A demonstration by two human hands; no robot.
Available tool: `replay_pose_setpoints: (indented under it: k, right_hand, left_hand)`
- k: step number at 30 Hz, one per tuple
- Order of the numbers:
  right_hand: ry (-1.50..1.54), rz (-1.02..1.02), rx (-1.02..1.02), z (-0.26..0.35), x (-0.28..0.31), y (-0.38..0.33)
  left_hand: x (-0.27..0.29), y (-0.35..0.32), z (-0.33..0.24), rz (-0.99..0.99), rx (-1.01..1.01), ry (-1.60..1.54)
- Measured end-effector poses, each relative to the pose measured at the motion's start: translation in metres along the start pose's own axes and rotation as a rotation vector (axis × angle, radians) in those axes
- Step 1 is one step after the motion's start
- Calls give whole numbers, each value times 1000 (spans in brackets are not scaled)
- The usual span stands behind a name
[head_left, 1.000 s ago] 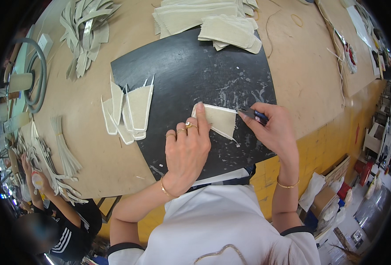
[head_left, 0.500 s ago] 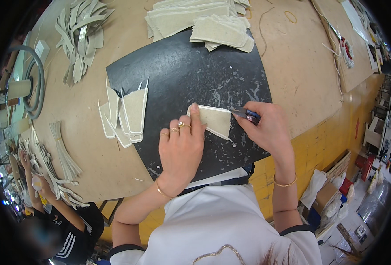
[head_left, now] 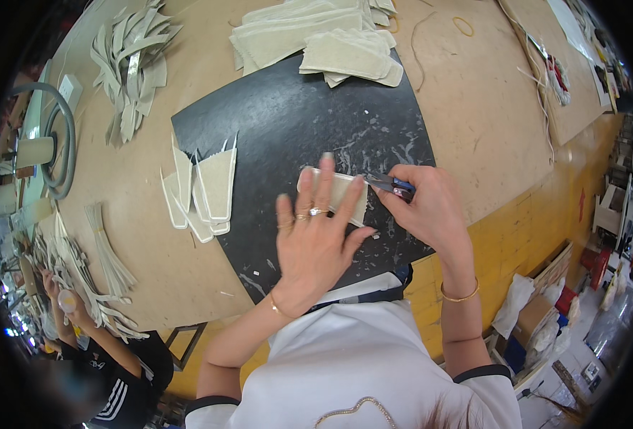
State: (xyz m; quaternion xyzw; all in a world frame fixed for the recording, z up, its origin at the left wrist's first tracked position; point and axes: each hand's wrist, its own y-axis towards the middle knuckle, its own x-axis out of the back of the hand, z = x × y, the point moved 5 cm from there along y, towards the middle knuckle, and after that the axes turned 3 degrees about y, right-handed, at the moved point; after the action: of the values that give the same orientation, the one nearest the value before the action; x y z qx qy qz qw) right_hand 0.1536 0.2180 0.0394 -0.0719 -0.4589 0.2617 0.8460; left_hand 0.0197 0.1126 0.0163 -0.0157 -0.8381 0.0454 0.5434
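A tapered beige fabric piece point(head_left: 339, 187) with a white corded edge lies on a black mat point(head_left: 273, 111) in front of me. My left hand point(head_left: 311, 247) is spread over it, palm down with fingers apart, hiding part of the piece. In my right hand point(head_left: 431, 211) is a small pair of thread snips point(head_left: 402, 189), its tip touching or just beside the upper right end of the white edging. Several similar edged pieces point(head_left: 216, 182) overlap at the mat's left side, white cord ends sticking up from them.
Stacked plain beige pieces point(head_left: 349, 53) sit at the mat's far edge. Grey-beige strips point(head_left: 131, 64) are heaped at far left, and a tied strip bundle point(head_left: 106, 247) lies nearer. A grey hose loop point(head_left: 66, 143) stands left. Another person's arm point(head_left: 109, 343) reaches in at lower left.
My left hand has shifted right over the piece and its fingers have spread. The snips stay at the same corner of the edging. The whole view has shifted slightly.
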Motion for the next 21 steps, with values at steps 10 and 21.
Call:
replay_pose_setpoints:
  k: [10, 21]
  right_hand:
    - [34, -68, 56, 1, -2, -1]
    - [-9, -31, -22, -29, 20, -7]
  left_hand:
    - [25, 3, 26, -182, 217, 220]
    - [7, -1, 6, 43, -108, -14]
